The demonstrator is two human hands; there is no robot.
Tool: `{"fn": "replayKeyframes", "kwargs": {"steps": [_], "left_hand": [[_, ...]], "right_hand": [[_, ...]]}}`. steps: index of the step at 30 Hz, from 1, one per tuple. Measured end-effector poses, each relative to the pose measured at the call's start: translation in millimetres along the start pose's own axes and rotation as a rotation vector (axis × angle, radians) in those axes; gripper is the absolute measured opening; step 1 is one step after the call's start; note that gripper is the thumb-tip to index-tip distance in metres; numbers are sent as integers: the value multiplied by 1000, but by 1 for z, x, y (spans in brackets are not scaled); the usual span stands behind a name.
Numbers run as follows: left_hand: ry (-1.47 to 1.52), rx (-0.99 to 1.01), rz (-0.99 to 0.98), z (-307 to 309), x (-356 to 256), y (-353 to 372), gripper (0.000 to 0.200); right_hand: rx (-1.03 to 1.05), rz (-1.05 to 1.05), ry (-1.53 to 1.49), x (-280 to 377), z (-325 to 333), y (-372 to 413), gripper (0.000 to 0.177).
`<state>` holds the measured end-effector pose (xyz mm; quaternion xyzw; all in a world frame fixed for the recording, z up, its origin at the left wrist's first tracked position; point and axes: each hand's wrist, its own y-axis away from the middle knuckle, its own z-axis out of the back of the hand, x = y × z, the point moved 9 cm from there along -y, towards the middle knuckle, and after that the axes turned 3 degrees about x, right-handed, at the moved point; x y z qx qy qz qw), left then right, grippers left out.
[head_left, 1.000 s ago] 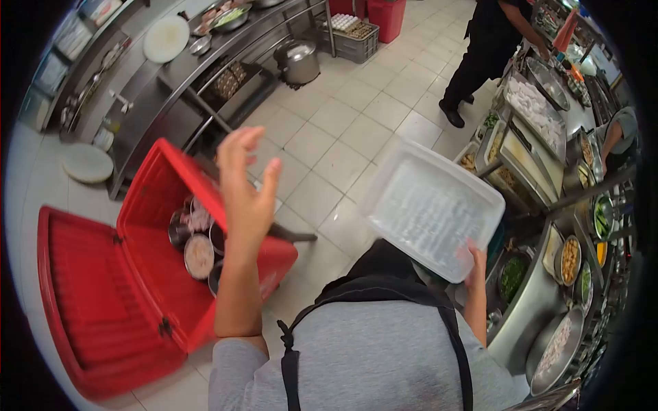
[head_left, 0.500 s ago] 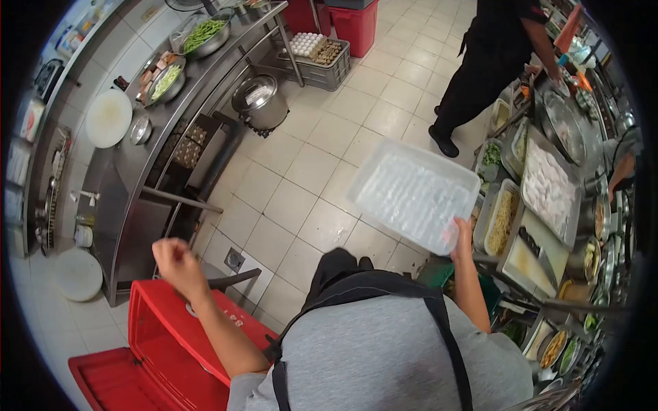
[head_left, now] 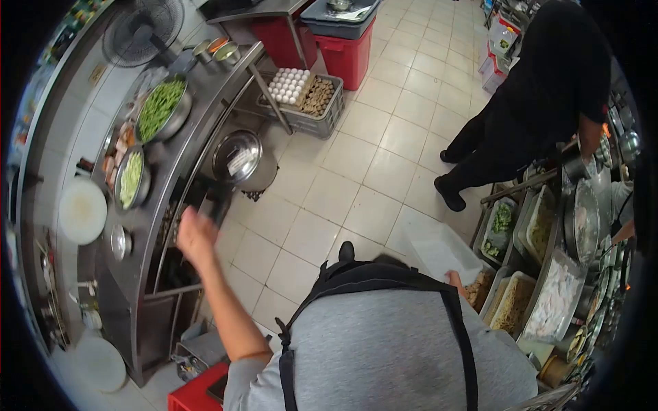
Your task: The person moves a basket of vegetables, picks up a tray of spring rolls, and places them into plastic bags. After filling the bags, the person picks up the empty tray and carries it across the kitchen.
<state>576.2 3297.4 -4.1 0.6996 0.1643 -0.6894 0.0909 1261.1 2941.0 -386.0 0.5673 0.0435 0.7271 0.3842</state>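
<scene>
My right hand (head_left: 454, 278) grips the near edge of a translucent white plastic tub (head_left: 442, 250), which is tilted low beside the prep station on the right. My body hides most of this hand. The tub's visible inner surface is bare. My left hand (head_left: 197, 236) is raised on the left, in front of the steel counter (head_left: 161, 198). Its fingers look curled in, somewhat blurred, with nothing visible in them.
A person in black (head_left: 541, 103) stands ahead on the right, at the food containers (head_left: 500, 226). A lidded steel pot (head_left: 245, 161) stands on the tiled floor (head_left: 308, 226). Beyond it is a grey crate (head_left: 319, 123) with eggs. A red bin (head_left: 349, 58) stands farther back.
My view has moved forward past the red cooler. The tub has gone lower and to the right, still in my right hand. The person in black has shifted nearer the right side.
</scene>
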Motion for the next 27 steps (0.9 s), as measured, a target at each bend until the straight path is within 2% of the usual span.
{"fn": "replayKeyframes", "kwargs": {"steps": [1, 2, 3, 5, 8, 11, 12, 14, 15, 16, 17, 18, 19, 21, 23, 25, 26, 27], "left_hand": [[-101, 143, -188, -84, -21, -22, 40], [-61, 405, -16, -161, -22, -43, 52], [87, 639, 69, -238, -25, -52, 64], [332, 849, 249, -350, -10, -78, 75], [682, 1058, 649, -480, 28, -116, 76], [807, 1097, 732, -570, 50, -156, 76], [740, 1125, 742, -591, 71, -171, 80], [155, 1200, 702, -602, 139, -206, 73], [-420, 1127, 649, -580, 187, -232, 68], [-1231, 1136, 396, -548, 234, -264, 61], [-2036, 1145, 241, -513, 277, -293, 56], [-2252, 1310, -78, -491, 315, -304, 49], [-2132, 1517, 48, -498, 303, -300, 50], [-1159, 1162, 445, -499, 307, -317, 52], [-936, 1056, 435, -502, 304, -341, 53], [-1146, 957, 419, -494, 305, -379, 54], [-1118, 969, 502, -513, 309, -406, 53], [-1091, 982, 592, -531, 307, -427, 53]], "right_hand": [[-23, -79, 23, 3, 2, -3, 43], [-47, -143, 45, 3, 3, -7, 43], [-72, -213, 57, 7, 3, -10, 43], [-99, -284, 70, 19, -3, -26, 43], [-107, -330, 105, 43, -11, -79, 43], [-86, -305, 145, 88, -11, -158, 43], [-75, -284, 146, 110, -12, -188, 43], [-39, -224, 113, 156, -13, -243, 44], [-26, -196, 85, 181, -12, -273, 44], [-15, -140, 36, 209, -13, -305, 44], [-14, -66, -63, 239, -13, -338, 44], [-3, -7, -189, 268, -14, -376, 44], [9, -3, -330, 292, -17, -413, 44], [24, -472, -750, 291, -34, -498, 55], [41, -932, -1172, 306, -66, -557, 66], [42, -715, -1019, 357, -39, -619, 67], [40, -607, -945, 384, -27, -641, 68], [40, -594, -944, 406, -26, -673, 68]]}}
